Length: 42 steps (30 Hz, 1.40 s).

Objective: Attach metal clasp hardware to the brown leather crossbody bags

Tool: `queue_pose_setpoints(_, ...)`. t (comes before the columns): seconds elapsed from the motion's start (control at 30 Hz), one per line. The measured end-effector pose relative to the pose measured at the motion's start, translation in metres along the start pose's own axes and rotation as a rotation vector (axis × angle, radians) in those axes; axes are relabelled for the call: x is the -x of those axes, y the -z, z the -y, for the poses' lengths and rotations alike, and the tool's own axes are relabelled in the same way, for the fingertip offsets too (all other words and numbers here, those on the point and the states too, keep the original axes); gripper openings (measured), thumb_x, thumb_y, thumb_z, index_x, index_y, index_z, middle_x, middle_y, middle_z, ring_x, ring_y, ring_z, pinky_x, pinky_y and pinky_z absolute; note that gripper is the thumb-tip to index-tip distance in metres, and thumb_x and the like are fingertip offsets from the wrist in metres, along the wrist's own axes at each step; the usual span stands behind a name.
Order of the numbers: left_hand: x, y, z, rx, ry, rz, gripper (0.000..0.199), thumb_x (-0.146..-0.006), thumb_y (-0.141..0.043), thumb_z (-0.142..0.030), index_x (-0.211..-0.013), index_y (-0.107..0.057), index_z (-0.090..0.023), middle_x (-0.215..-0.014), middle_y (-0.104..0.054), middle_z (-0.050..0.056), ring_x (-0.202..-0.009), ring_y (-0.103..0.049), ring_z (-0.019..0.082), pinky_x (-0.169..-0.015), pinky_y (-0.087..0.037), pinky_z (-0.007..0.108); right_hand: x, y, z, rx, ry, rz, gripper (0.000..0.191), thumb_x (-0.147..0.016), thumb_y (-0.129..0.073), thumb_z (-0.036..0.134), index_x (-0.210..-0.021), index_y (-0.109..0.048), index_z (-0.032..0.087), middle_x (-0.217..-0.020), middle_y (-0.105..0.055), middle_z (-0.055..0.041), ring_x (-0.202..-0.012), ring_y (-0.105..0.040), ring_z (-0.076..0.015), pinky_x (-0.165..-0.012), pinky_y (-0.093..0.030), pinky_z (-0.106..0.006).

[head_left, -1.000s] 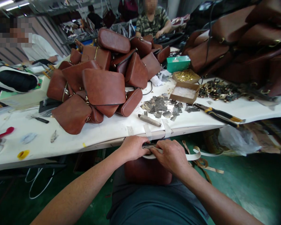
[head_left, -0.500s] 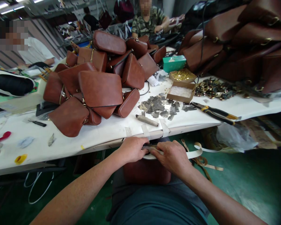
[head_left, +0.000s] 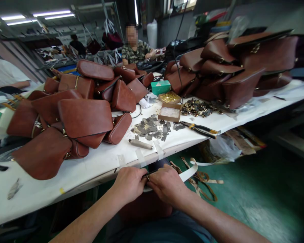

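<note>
A brown leather bag point(head_left: 146, 210) rests on my lap, mostly hidden under my hands and in shadow. My left hand point(head_left: 130, 184) is closed on the left part of its upper edge, fingertips tucked out of sight. Close beside it, my right hand point(head_left: 168, 185) pinches the same edge along with a white strip of tape point(head_left: 188, 173). The strip's free end curls out to the right, past the table edge. A dark band shows between the two hands. How far the strip runs along the bag is hidden by my fingers.
Brown bags point(head_left: 84, 114) lie heaped on the white table point(head_left: 101, 168), with another pile point(head_left: 243, 67) at right. Flat metal plates point(head_left: 152, 126), a wrapped grey stick point(head_left: 141, 144), pliers point(head_left: 200, 129), gold pieces in a box point(head_left: 169, 98) and metal clasps point(head_left: 197, 107) lie between. A co-worker point(head_left: 135, 50) sits behind.
My view has swung right, so the table and bags appear further left. Both hands stay on the bag and have drawn closer together. The strip still trails from the right hand.
</note>
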<state>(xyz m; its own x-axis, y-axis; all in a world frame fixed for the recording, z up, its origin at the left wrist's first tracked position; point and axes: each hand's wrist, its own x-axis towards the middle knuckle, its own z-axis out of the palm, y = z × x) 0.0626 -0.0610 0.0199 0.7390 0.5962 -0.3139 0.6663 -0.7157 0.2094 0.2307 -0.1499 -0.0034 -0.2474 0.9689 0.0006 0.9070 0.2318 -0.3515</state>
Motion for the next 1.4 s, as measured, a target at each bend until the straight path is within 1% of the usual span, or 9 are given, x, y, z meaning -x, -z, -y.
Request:
queue_pose_setpoints(0.17,-0.002,0.001,-0.011,-0.009,-0.022,0.006,0.025,-0.097,-0.053,-0.034,-0.101,-0.077,-0.027,-0.096,-0.080,0.009,-0.092,-0.075,0.028,-0.081,-0.050,0.036,0.024,0.017,-0.006,-0.161,-0.017,-0.038,0.028,-0.100,-0.060,0.028,-0.074,-0.066,0.020,-0.078,-0.075,-0.0002,-0.072,-0.063,-0.0151,-0.072,-0.033,-0.031)
queue_pose_setpoints(0.3,-0.006,-0.006,0.004,-0.080,0.104,0.013,0.029,-0.099,-0.050,-0.036,-0.095,-0.077,-0.024,-0.096,-0.080,0.012,-0.093,-0.075,0.031,-0.081,-0.050,0.037,0.058,0.048,-0.009,-0.536,-0.006,0.042,0.040,-0.105,-0.055,0.041,-0.073,-0.068,0.021,-0.070,-0.068,0.0015,-0.070,-0.060,-0.0135,-0.074,-0.040,-0.027)
queue_pose_setpoints(0.4,-0.003,-0.011,0.018,-0.083,0.106,0.020,0.028,-0.099,-0.051,-0.038,-0.096,-0.077,-0.027,-0.096,-0.080,0.009,-0.095,-0.075,0.030,-0.080,-0.050,0.036,0.073,0.055,-0.034,-0.685,-0.270,-0.120,0.045,-0.102,-0.054,0.054,-0.076,-0.069,0.020,-0.069,-0.063,0.0006,-0.068,-0.056,-0.0146,-0.067,-0.041,-0.026)
queue_pose_setpoints(0.47,0.001,-0.012,0.022,-0.065,0.077,0.010,0.027,-0.099,-0.051,-0.041,-0.096,-0.075,-0.029,-0.096,-0.080,0.006,-0.094,-0.075,0.028,-0.079,-0.048,0.034,0.074,0.043,-0.064,-0.721,-0.503,-0.245,0.046,-0.098,-0.056,0.059,-0.080,-0.069,0.020,-0.067,-0.059,0.0014,-0.063,-0.051,-0.0143,-0.059,-0.038,-0.026)
queue_pose_setpoints(0.57,0.007,-0.010,0.022,-0.046,0.090,0.008,0.027,-0.099,-0.051,-0.042,-0.092,-0.074,-0.029,-0.092,-0.080,0.005,-0.091,-0.075,0.027,-0.075,-0.046,0.032,0.067,0.011,-0.111,-0.749,-0.683,-0.350,0.048,-0.094,-0.057,0.064,-0.082,-0.069,0.019,-0.065,-0.055,0.0028,-0.061,-0.046,-0.0137,-0.057,-0.035,-0.027)
queue_pose_setpoints(0.7,0.013,-0.007,0.022,0.014,0.124,-0.007,0.028,-0.099,-0.050,-0.041,-0.095,-0.075,-0.029,-0.092,-0.080,0.005,-0.091,-0.075,0.027,-0.075,-0.046,0.032,0.047,-0.024,-0.153,-0.791,-0.792,-0.486,0.053,-0.082,-0.068,0.070,-0.073,-0.069,0.017,-0.058,-0.050,0.0034,-0.059,-0.041,-0.0132,-0.056,-0.030,-0.028)
queue_pose_setpoints(0.83,0.018,-0.003,0.023,0.138,0.161,-0.008,0.028,-0.098,-0.053,-0.044,-0.096,-0.077,-0.030,-0.094,-0.081,0.003,-0.092,-0.074,0.025,-0.079,-0.047,0.030,0.026,-0.038,-0.172,-0.865,-0.827,-0.524,0.065,-0.076,-0.065,0.080,-0.063,-0.064,0.016,-0.053,-0.048,0.0012,-0.055,-0.041,-0.0139,-0.053,-0.030,-0.030)
queue_pose_setpoints(1.23,0.019,0.001,0.003,0.419,0.026,-0.005,0.021,-0.095,-0.058,-0.038,-0.088,-0.074,-0.027,-0.081,-0.075,-0.004,-0.079,-0.069,0.018,-0.070,-0.040,0.026,0.039,-0.038,-0.179,-0.834,-0.892,-0.664,0.071,-0.080,-0.055,0.081,-0.081,-0.075,0.013,-0.077,-0.070,-0.0091,-0.081,-0.061,-0.0273,-0.074,-0.047,-0.036)
queue_pose_setpoints(1.4,0.018,-0.006,0.000,0.353,0.011,-0.017,0.024,-0.097,-0.054,-0.035,-0.089,-0.075,-0.026,-0.087,-0.077,-0.001,-0.086,-0.072,0.019,-0.074,-0.041,0.025,0.069,-0.037,-0.133,-0.775,-0.844,-0.810,0.073,-0.083,-0.054,0.080,-0.113,-0.074,0.017,-0.109,-0.073,-0.0143,-0.106,-0.063,-0.0335,-0.095,-0.050,-0.043)
